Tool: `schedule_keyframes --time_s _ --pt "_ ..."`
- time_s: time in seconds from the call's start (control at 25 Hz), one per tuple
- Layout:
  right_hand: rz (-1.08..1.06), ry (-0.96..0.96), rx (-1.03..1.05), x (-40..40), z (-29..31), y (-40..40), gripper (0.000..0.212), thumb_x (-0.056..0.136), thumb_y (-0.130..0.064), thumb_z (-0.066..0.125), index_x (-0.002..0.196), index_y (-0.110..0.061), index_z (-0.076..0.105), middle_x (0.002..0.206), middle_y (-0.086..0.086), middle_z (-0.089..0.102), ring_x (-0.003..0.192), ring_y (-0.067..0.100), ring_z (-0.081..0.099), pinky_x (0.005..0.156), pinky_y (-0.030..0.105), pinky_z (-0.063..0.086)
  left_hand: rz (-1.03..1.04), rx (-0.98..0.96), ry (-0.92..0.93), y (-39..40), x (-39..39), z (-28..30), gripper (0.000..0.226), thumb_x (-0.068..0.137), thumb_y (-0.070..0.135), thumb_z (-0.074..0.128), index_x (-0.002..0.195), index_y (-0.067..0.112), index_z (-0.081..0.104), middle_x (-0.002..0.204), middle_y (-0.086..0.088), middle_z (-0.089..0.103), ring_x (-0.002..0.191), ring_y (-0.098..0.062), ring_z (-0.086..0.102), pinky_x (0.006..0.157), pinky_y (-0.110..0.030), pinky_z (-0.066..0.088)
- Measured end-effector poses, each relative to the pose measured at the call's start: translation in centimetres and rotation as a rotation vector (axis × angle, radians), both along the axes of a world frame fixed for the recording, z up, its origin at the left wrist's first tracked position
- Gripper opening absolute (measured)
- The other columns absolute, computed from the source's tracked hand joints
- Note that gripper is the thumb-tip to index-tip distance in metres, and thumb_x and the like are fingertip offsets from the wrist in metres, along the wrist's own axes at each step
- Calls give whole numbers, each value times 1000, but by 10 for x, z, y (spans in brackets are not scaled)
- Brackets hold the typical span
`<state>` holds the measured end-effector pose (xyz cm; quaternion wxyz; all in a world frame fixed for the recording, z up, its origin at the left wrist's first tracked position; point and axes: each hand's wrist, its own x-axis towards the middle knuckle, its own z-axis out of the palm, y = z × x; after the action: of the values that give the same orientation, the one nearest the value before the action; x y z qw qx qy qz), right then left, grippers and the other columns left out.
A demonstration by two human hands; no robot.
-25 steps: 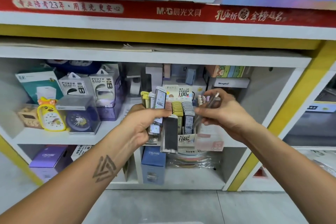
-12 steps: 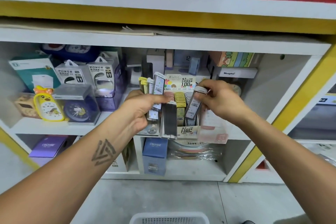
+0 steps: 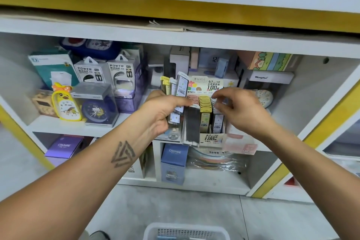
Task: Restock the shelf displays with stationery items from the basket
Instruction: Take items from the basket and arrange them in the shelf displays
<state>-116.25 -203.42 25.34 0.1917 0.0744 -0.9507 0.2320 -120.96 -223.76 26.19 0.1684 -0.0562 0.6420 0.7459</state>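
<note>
My left hand (image 3: pixel 162 112) grips a fanned bunch of slim pencil-lead packs (image 3: pixel 178 91), held upright in front of the middle shelf. A cardboard display box (image 3: pixel 211 137) marked "100" stands on that shelf, filled with rows of pink, yellow and dark lead packs (image 3: pixel 205 103). My right hand (image 3: pixel 236 109) hovers over the box's right row, fingers spread and bent, nothing clearly in them. The white basket (image 3: pixel 186 232) shows at the bottom edge, on the floor.
Power bank boxes (image 3: pixel 106 73) and alarm clocks (image 3: pixel 65 106) crowd the shelf's left side. Boxes (image 3: pixel 269 76) are stacked behind and to the right of the display. Purple and blue boxes (image 3: pixel 174 163) sit on the lower shelf. A yellow frame post (image 3: pixel 311 138) slants down the right.
My right hand held a dark lead pack over the display box; it is now in the right row and the fingers have spread. The view has tilted down, showing more of the basket.
</note>
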Motion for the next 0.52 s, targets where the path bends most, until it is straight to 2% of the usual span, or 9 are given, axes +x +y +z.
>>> schedule_keyframes --time_s 0.08,0.12,0.24,0.32,0.44,0.52 --pt "205 -120 -296 5 3 -11 35 86 -4 73 111 -29 70 107 -11 67 78 12 62 72 23 54 4 29 -4 1 1 0 63 63 -6 85 119 0 59 103 -20 73 88 -37 73 77 -51 60" --pt "278 -164 -361 7 4 -17 40 83 0 75 112 -27 71 110 -9 66 79 12 64 72 20 54 -5 52 -13 1 2 0 59 65 -9 83 119 -2 58 100 -23 73 84 -38 73 73 -53 60" --pt "327 -105 -354 9 4 -26 37 79 8 75 106 -17 76 108 0 65 82 16 64 72 16 48 -83 152 -80 1 3 -2 41 75 -13 71 115 -9 62 89 -26 73 71 -35 74 62 -47 62" --pt "333 -55 -393 8 8 -23 25 81 5 75 100 -11 77 104 4 68 89 18 66 77 20 50 -158 199 -141 0 5 -3 27 83 -9 66 110 -8 63 82 -22 73 58 -26 71 48 -35 58" --pt "308 -181 -544 11 15 -5 14 88 -6 72 102 -3 72 101 8 73 95 23 70 88 39 57 -159 85 -139 -4 0 -6 15 84 0 71 98 -1 66 75 -13 67 48 -12 59 39 -20 46" --pt "258 -277 -640 14 18 9 15 90 -8 70 104 -2 69 95 8 76 84 22 72 75 39 59 -103 61 -147 -11 -6 -6 12 83 1 72 88 5 62 69 -9 61 46 -12 56 39 -19 45"
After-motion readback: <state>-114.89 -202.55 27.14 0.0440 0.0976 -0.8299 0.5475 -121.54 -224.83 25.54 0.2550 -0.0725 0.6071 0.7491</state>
